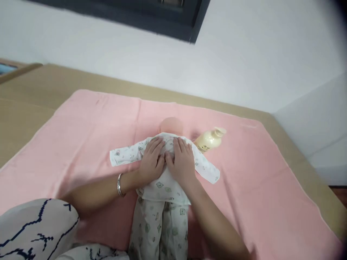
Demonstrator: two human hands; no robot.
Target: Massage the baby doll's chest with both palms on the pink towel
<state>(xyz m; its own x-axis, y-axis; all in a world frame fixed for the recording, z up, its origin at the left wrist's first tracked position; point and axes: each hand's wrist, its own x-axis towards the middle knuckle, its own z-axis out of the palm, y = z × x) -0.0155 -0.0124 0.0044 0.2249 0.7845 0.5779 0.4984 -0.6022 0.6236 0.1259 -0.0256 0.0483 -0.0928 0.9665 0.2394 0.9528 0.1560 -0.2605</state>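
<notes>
A doll lies on a pink cloth [94,119], dressed in a white patterned top [162,186] and matching trousers [173,227]. Its smooth, rounded head [171,125] shows past the collar, and both sleeves stretch out sideways. On the left side of the chest rests my left hand [151,160], flat with its fingers apart from the thumb. My right hand [182,160] lies flat on the right side of the chest, its thumb close to the left one. Neither hand grips anything. A silver bracelet [119,185] circles my left wrist.
A cream pump bottle [208,140] lies on the cloth beside the doll's right-hand sleeve. Under the cloth is a wooden table [54,77], with a white wall [121,54] behind it. A dark frame [151,16] is at the top. Patterned clothing [40,231] covers the lower left.
</notes>
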